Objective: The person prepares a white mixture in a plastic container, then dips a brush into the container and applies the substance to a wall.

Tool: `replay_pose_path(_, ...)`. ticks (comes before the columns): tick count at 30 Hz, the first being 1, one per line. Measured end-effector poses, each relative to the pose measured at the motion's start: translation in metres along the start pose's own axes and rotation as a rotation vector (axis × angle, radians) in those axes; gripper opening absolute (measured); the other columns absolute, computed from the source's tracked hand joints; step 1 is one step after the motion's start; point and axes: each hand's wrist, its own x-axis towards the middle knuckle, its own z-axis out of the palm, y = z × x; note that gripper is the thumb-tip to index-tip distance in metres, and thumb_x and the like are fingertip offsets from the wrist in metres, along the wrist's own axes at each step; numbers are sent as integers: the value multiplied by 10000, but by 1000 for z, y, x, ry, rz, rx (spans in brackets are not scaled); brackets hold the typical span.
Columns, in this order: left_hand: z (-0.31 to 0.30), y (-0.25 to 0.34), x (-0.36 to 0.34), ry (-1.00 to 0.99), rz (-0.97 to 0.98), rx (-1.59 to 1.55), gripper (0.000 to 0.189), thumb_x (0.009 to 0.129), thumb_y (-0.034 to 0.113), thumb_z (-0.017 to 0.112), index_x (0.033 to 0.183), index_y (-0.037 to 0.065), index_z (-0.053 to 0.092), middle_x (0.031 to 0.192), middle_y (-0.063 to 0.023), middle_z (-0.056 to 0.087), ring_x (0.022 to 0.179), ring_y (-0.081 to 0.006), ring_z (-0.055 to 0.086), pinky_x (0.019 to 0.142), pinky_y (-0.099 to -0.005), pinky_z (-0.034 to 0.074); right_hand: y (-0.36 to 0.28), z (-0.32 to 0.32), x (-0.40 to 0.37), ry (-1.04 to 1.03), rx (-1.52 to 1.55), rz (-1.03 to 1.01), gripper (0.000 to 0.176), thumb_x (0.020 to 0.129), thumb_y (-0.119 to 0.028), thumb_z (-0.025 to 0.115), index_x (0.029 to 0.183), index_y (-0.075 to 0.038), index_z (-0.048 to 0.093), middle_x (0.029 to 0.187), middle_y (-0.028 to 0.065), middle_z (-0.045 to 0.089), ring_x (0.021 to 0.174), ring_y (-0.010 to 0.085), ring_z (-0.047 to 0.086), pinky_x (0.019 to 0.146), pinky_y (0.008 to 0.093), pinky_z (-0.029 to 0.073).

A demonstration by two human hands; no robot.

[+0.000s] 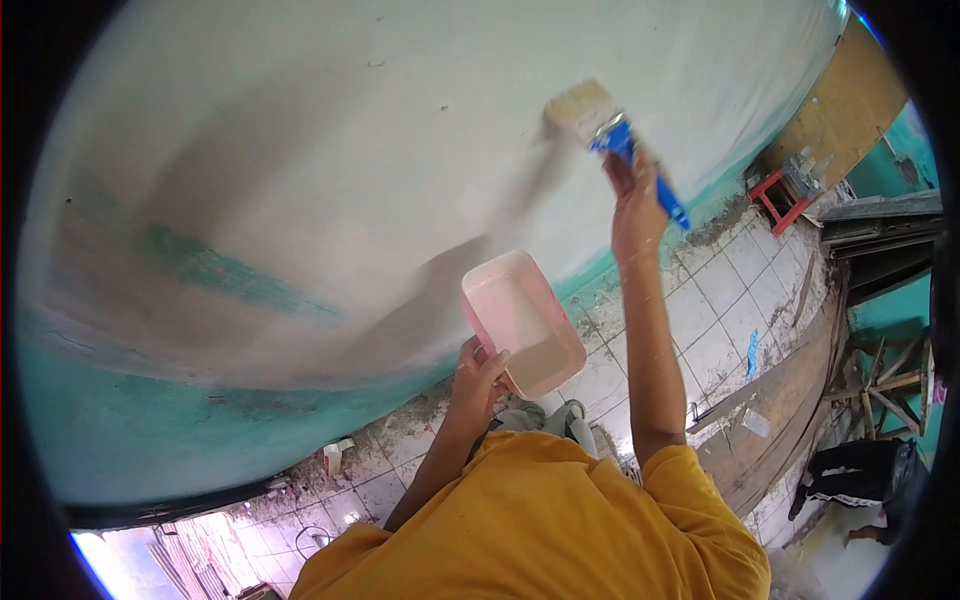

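A paintbrush (613, 135) with a blue handle and pale bristles is gripped in my right hand (640, 205), raised in front of the wall. Its bristles overlap the wall (400, 120), which is coated whitish over green, with bare green showing low down and in a patch at the left. My left hand (480, 375) is closed on the near left side of a pink rectangular tub (572, 340), thumb over the rim. Whitish paint lies inside the tub, pooled toward its lower end.
Dirty white floor tiles (735, 265) run along the wall's foot. Toward the right are a red stool (778, 200), a brown board (780, 420), stacked dark panels (880, 225), a wooden frame (890, 385) and a black bag (860, 475). A small white object (338, 455) lies by the wall.
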Motion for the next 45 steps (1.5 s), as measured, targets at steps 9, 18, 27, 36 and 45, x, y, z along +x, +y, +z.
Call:
replay_pose_path(9, -6, 1, -2, 21, 4, -19, 598, 924, 197, 612, 1389, 32, 274, 1279, -133, 493, 1078, -223, 576, 806, -406, 560, 116, -111, -48, 195, -384, 309, 299, 993, -228, 556, 1117, 43, 573, 1051, 141, 654, 905, 185, 680, 836, 314, 568)
replay_pose_path(18, -4, 4, -3, 37, -2, 4, 611, 908, 205, 630, 1382, 30, 286, 1271, -146, 501, 1093, -236, 573, 812, -411, 565, -34, 29, -2, -8, -111, -108, 365, 986, -259, 573, 1136, 74, 560, 1061, 162, 650, 953, 222, 672, 908, 350, 542)
replay_pose_path(27, -3, 3, -7, 44, 31, -26, 581, 926, 196, 608, 1376, 17, 286, 1267, -153, 501, 1079, -233, 580, 805, -417, 567, 127, -99, -59, 171, -262, 238, 352, 1009, -259, 534, 1188, 45, 528, 1107, 131, 622, 975, 211, 660, 912, 352, 543)
replay_pose_path(36, -6, 0, -10, 71, 25, -19, 607, 916, 196, 623, 1388, 27, 281, 1272, -146, 504, 1112, -240, 573, 818, -404, 565, 31, -10, -23, 54, -315, 63, 336, 998, -256, 554, 1116, 58, 575, 1008, 131, 651, 913, 201, 679, 841, 325, 564)
replay_pose_path(45, 0, 2, -18, 117, 35, -54, 619, 911, 190, 626, 1389, 17, 273, 1252, -149, 519, 1121, -239, 569, 815, -398, 566, 50, -16, -37, 54, -36, 56, 408, 1013, -291, 519, 1250, 36, 455, 1208, 173, 585, 1101, 267, 622, 993, 382, 495)
